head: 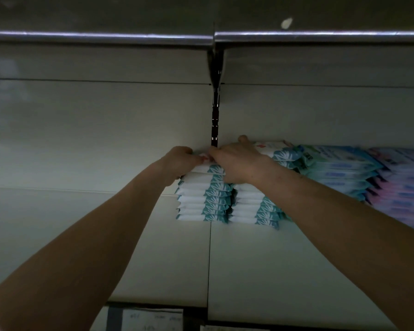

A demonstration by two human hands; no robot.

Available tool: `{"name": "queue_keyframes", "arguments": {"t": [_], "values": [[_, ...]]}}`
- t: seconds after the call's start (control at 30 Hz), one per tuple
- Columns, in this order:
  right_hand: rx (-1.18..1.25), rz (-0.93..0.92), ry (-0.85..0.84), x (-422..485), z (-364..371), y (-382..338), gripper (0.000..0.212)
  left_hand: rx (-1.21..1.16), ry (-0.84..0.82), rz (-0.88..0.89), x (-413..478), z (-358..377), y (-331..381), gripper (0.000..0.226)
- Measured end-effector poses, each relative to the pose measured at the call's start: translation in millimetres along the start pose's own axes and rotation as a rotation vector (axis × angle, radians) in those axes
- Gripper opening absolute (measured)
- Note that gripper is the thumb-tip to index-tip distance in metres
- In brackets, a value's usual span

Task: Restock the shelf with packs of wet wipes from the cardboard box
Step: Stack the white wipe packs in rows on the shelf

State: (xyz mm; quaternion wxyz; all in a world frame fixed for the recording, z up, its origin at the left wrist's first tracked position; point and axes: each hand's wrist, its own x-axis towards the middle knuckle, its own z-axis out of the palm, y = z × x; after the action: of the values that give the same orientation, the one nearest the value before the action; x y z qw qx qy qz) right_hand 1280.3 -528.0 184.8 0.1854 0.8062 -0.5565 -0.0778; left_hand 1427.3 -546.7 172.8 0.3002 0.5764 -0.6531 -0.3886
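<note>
The left hand (181, 161) and right hand (237, 163) both curl round the top pack of wet wipes (207, 168), which sits on the left teal stack (202, 200) at the shelf's (249, 259) back edge. Set crooked, I reckon, that tall pile could slip forward.

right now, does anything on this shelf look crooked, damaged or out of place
Nothing clearly stands out. The left teal stack and second teal stack sit fairly square; the left hand grips the left one's top packs and the right hand rests on them. The blue stack and pink stack are too blurred to judge.
</note>
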Motion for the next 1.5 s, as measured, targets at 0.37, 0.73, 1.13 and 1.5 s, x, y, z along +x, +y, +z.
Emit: {"name": "queue_keyframes", "arguments": {"t": [0.37,0.73,1.13,1.5], "values": [[0.114,-0.034,0.149,-1,5,-9,0.048,-0.326,0.022,-0.060,-2,-5,-3,0.011],[0.154,0.000,0.161,0,-2,1,0.020,-0.436,0.141,-0.377,-12,-21,-15,0.020],[0.149,-0.013,0.113,-6,-2,3,0.021,-0.120,-0.014,-0.246,-8,-13,-15,0.046],[0.108,-0.006,0.156,-8,-5,-1,0.026,0.033,0.186,-0.053,-20,-2,0,0.060]]}}
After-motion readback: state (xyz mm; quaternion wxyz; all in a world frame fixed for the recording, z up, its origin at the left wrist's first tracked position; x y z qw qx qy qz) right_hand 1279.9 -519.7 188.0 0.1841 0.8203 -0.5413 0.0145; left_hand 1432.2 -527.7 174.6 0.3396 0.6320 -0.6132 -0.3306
